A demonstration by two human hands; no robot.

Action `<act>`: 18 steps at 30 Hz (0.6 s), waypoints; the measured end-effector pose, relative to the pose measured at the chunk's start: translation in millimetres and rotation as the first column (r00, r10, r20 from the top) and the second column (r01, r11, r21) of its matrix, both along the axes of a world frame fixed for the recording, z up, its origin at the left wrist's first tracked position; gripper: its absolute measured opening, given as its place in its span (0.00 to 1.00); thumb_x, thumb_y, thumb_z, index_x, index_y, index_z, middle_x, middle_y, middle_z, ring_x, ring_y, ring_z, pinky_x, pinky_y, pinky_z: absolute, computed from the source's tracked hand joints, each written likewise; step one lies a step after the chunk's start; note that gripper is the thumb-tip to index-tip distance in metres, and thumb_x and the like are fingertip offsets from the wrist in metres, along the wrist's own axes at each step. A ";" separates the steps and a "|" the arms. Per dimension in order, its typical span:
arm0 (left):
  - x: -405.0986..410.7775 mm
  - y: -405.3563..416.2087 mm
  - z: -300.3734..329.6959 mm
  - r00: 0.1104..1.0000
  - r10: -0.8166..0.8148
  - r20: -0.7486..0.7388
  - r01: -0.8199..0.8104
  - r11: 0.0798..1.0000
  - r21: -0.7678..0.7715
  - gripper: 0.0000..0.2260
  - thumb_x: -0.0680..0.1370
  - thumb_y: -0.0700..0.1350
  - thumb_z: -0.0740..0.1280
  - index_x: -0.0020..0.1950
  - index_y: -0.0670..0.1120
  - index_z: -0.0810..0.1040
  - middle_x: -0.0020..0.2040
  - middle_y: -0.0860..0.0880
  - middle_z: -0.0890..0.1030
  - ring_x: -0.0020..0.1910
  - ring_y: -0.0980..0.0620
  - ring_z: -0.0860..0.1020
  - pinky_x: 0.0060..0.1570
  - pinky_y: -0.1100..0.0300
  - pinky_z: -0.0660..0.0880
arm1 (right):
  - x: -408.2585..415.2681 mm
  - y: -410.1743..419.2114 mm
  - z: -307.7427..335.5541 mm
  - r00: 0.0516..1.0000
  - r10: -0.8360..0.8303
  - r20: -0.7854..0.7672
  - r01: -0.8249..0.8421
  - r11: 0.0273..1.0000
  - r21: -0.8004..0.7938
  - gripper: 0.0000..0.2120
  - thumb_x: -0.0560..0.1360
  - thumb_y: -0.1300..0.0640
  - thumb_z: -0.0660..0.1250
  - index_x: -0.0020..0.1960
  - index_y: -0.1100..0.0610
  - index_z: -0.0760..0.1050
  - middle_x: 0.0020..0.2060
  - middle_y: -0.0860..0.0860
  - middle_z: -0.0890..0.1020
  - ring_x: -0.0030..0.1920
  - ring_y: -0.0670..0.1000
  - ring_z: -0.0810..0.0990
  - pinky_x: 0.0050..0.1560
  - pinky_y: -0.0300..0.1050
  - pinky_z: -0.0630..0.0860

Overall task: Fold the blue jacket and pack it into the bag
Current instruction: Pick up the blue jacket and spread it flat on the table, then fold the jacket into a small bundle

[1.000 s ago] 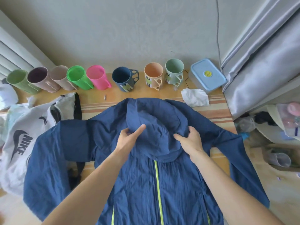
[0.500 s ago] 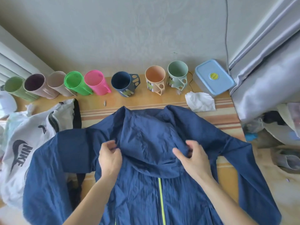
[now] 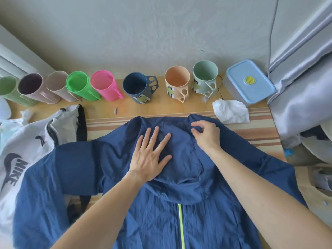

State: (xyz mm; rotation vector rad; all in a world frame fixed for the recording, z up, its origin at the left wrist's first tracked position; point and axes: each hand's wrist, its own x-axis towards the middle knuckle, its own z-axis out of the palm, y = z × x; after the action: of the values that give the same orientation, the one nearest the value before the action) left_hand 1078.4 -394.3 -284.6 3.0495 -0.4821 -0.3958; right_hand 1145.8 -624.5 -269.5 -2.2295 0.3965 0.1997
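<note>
Flattening the hood on our blue jacket [image 3: 161, 212]

Left hand [image 3: 150, 155] lies open, flat on the hood; right hand [image 3: 206, 135] pinches the collar. Jacket's spread mid-desk [image 3: 161, 109], white Nike bag [image 3: 21, 150] at the left edge.

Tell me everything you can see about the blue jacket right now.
The blue jacket is thin, crinkled, navy fabric that looks like light nylon, with a neon yellow-green front zipper. It lies front up and spread across the striped table, sleeves out to both sides, its hood folded down over the chest. The left hand presses flat on the hood; the right hand pinches fabric at the collar. Its left sleeve overlaps the white Nike bag.
</note>
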 end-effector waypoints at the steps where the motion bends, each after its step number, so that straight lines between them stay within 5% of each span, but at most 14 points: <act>1: 0.8 2.6 -2.0 1.000 -0.005 0.007 0.005 1.000 0.018 0.34 0.81 0.68 0.50 0.83 0.58 0.44 0.85 0.44 0.47 0.83 0.39 0.47 0.79 0.41 0.53 | 2.1 -4.3 1.1 0.996 -0.085 0.012 0.085 0.996 0.013 0.10 0.76 0.63 0.70 0.55 0.56 0.85 0.50 0.52 0.87 0.45 0.47 0.80 0.56 0.46 0.79; 4: 2.0 5.2 -0.1 0.999 0.034 0.026 -0.035 0.999 0.028 0.35 0.81 0.67 0.51 0.84 0.54 0.47 0.85 0.43 0.48 0.83 0.39 0.48 0.79 0.40 0.54 | -4.5 -15.6 6.9 0.976 -0.195 0.094 0.205 0.972 -0.116 0.11 0.78 0.63 0.67 0.59 0.59 0.82 0.56 0.55 0.84 0.56 0.55 0.82 0.62 0.50 0.77; 8: -8.5 -11.5 7.5 0.990 0.020 0.142 -0.005 0.994 -0.106 0.30 0.84 0.59 0.54 0.84 0.48 0.54 0.84 0.44 0.51 0.83 0.43 0.47 0.80 0.42 0.53 | -42.6 0.6 5.4 0.904 0.305 0.300 -0.166 0.896 -0.411 0.23 0.82 0.48 0.62 0.74 0.57 0.72 0.74 0.60 0.71 0.74 0.63 0.68 0.74 0.57 0.66; 10: -19.2 -16.1 -1.5 0.993 0.000 0.119 0.019 0.988 -0.154 0.29 0.84 0.60 0.54 0.84 0.51 0.54 0.85 0.45 0.51 0.84 0.44 0.47 0.79 0.42 0.55 | -60.6 4.2 -8.9 0.802 0.578 0.150 -0.437 0.739 -0.513 0.30 0.82 0.39 0.58 0.80 0.51 0.64 0.81 0.59 0.59 0.82 0.62 0.55 0.80 0.59 0.56; 12: -27.0 -14.1 -13.2 0.998 0.033 0.054 -0.026 0.991 -0.133 0.30 0.84 0.63 0.52 0.84 0.55 0.51 0.85 0.46 0.48 0.84 0.45 0.45 0.79 0.42 0.55 | -68.6 -2.1 -25.1 0.740 0.673 -0.025 -0.559 0.593 -0.579 0.33 0.81 0.34 0.54 0.83 0.45 0.54 0.83 0.56 0.51 0.83 0.60 0.47 0.80 0.62 0.54; 18: -26.8 -14.6 -30.3 0.996 0.065 0.057 -0.059 0.994 -0.097 0.33 0.82 0.66 0.52 0.84 0.57 0.47 0.85 0.45 0.45 0.83 0.42 0.42 0.80 0.40 0.48 | -62.9 -8.6 -45.3 0.735 0.677 -0.047 -0.552 0.557 -0.620 0.36 0.80 0.31 0.53 0.83 0.43 0.50 0.84 0.55 0.49 0.83 0.57 0.44 0.81 0.59 0.50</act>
State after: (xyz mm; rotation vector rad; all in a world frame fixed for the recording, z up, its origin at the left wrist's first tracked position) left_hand 1051.5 -408.9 -315.0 2.9821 -0.3951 -0.2717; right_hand 1082.8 -633.1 -314.9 -2.9235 -0.5682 0.2388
